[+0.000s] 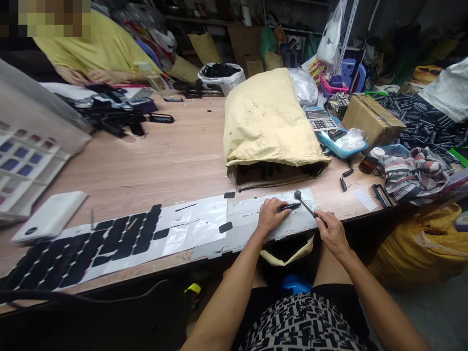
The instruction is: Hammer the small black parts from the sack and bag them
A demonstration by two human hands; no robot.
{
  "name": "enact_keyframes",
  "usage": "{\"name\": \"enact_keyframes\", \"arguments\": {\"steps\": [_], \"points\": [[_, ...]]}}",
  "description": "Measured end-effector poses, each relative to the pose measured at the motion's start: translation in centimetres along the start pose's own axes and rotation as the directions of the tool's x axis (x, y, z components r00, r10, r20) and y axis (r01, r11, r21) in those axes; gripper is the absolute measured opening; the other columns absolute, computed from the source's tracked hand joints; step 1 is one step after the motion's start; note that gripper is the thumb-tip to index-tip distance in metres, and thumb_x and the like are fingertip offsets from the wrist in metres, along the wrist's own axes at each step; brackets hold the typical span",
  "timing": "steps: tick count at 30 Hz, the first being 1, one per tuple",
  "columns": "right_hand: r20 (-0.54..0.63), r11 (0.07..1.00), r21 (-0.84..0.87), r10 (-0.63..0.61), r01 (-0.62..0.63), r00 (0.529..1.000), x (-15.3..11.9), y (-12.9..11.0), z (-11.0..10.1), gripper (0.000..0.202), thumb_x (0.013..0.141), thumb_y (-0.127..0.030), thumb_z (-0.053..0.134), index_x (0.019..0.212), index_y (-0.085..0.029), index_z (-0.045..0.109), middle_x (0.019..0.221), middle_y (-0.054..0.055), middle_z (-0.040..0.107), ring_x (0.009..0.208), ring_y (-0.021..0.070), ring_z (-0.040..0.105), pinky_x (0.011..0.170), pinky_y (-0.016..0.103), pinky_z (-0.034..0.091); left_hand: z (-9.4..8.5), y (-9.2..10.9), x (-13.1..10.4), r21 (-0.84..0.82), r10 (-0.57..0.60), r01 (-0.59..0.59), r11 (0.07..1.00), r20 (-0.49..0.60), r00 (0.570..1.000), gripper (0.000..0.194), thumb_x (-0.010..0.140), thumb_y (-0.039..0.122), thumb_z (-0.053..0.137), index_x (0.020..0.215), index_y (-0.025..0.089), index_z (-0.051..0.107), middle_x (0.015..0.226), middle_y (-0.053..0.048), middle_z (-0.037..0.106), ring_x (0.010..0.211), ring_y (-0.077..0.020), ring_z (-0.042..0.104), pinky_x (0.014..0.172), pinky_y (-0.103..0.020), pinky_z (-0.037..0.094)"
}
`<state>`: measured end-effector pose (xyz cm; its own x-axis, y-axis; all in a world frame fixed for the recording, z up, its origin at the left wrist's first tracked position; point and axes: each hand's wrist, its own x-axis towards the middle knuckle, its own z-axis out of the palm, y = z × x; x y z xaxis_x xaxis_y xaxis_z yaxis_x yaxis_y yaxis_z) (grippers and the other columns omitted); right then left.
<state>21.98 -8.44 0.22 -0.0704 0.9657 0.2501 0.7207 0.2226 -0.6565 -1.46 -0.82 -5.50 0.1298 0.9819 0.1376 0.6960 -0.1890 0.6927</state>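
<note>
My left hand (270, 214) is closed on a small black part (290, 207), holding it low over the grey-white board (252, 219) along the table's front edge. In my right hand (332, 234) is the handle of a small hammer (306, 202); its round dark head is just above and right of the black part. Behind both hands lies a large yellow sack (266, 117), its dark open end facing me. Left of the board, rows of flat black pieces (127, 229) rest on a white sheet (190, 224).
A blue tray (343, 148) with a calculator (321, 120), a cardboard box (371, 119), a brown bottle (369, 163) and striped cloth (413, 175) stand at right. Across the table at upper left sits a person in yellow (98, 44). A white crate (25, 170) borders the left.
</note>
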Motion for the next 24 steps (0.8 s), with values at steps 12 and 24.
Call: {"name": "enact_keyframes", "arguments": {"steps": [12,24], "points": [[0.015,0.987,-0.159,0.011,-0.008,1.000,-1.3,-1.4,0.3,0.032,0.099,-0.029,0.047,0.122,-0.026,0.070,0.108,0.005,0.072,0.099,0.0198,0.069,0.085,0.029,0.054,0.0,0.3,0.1,-0.023,-0.012,0.012,1.000,-0.003,1.000,0.020,0.083,0.034,0.075,0.102,0.029,0.076,0.095,-0.002,0.068,0.097,-0.0238,0.054,0.087,-0.038,0.041],[0.010,0.993,-0.121,0.009,-0.008,1.000,-0.5,-1.2,1.1,0.033,0.098,-0.030,0.048,0.122,-0.026,0.069,0.104,0.004,0.071,0.097,0.0186,0.067,0.086,0.028,0.051,-0.1,0.6,0.2,-0.028,-0.029,0.029,0.999,-0.005,1.000,0.017,0.082,0.033,0.076,0.099,0.029,0.076,0.093,-0.001,0.067,0.097,-0.0237,0.054,0.089,-0.037,0.041]]}}
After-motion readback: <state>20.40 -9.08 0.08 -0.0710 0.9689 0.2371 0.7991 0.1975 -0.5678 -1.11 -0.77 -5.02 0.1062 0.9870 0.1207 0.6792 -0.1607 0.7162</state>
